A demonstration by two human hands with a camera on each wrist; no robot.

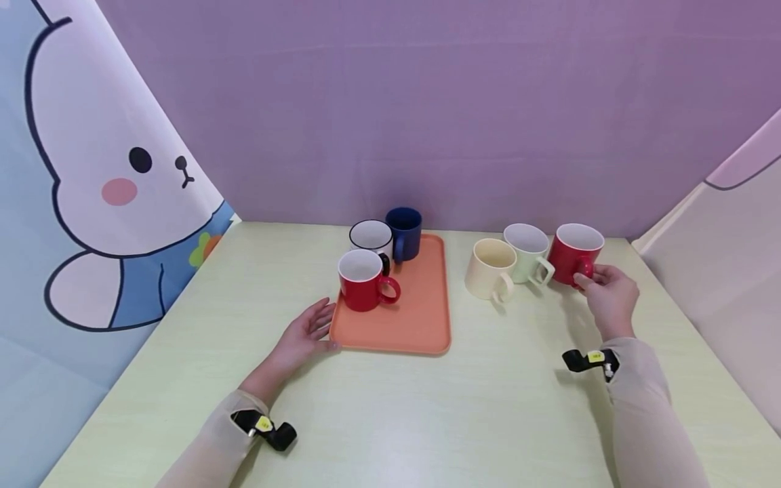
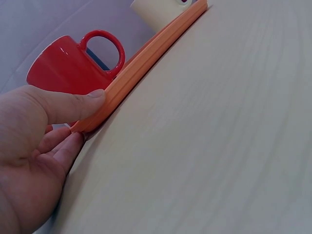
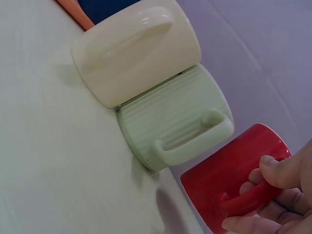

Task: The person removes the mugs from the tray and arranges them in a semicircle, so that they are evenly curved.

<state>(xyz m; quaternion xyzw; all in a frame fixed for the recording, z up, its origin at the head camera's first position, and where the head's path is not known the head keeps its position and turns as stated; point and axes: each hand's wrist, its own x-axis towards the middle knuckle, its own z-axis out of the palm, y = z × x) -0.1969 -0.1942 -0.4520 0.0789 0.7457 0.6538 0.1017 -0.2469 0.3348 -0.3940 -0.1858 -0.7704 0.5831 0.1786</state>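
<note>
At the right, my right hand [image 1: 612, 298] grips the handle of a red mug [image 1: 570, 252]; in the right wrist view, the thumb and curled fingers wrap this red mug's [image 3: 229, 170] handle. My left hand [image 1: 302, 339] holds the near left corner of an orange tray [image 1: 421, 325]. The left wrist view shows the thumb on the tray's rim [image 2: 131, 78] and the fingers at its other side. On the tray stand another red mug [image 1: 358, 291], a white mug with a dark rim [image 1: 372, 235] and a dark blue mug [image 1: 410, 237].
Between the tray and the right-hand red mug stand a cream mug [image 1: 485, 274] and a pale green mug [image 1: 525, 247], close together. Their handles point toward the near right. A purple cloth [image 1: 427, 122] hangs behind the table, with printed cloth [image 1: 91, 169] at the left.
</note>
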